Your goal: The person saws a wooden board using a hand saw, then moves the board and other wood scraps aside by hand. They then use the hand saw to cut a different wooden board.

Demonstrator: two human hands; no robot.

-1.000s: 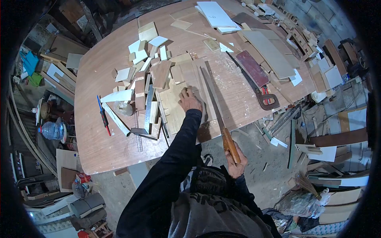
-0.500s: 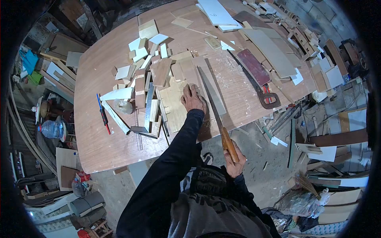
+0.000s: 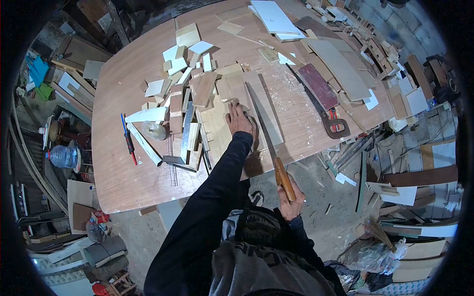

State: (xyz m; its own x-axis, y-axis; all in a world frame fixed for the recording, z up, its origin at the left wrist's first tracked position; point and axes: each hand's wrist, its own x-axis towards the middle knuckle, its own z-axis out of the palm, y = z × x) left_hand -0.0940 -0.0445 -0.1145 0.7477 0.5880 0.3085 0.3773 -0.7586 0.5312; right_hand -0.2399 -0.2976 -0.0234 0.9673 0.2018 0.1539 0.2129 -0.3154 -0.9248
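My left hand (image 3: 240, 120) lies on a pale wooden board (image 3: 216, 143), fingers stretched forward and slightly apart. My right hand (image 3: 292, 200) is wrapped round the wooden handle (image 3: 283, 178) of a handsaw (image 3: 262, 123) in front of the table's near edge. Its long, tapering blade reaches forward over the tabletop, just right of my left hand, overlapping a flat grey-brown board (image 3: 272, 117) in this view. Left of the pale board are stacked wood offcuts (image 3: 203, 89) and a metal-faced strip (image 3: 187, 118).
On the wooden table (image 3: 133, 190) are a clear round container (image 3: 154, 130), a red-and-black tool (image 3: 129, 141), a black-framed saw (image 3: 323, 114) and a dark red block (image 3: 317, 86). White boards (image 3: 276, 19) lie at the back. Scrap wood and a plastic bag (image 3: 373, 254) clutter the floor at right.
The view has shifted slightly. The handsaw and both hands keep nearly the same places, with the left hand still on the board.
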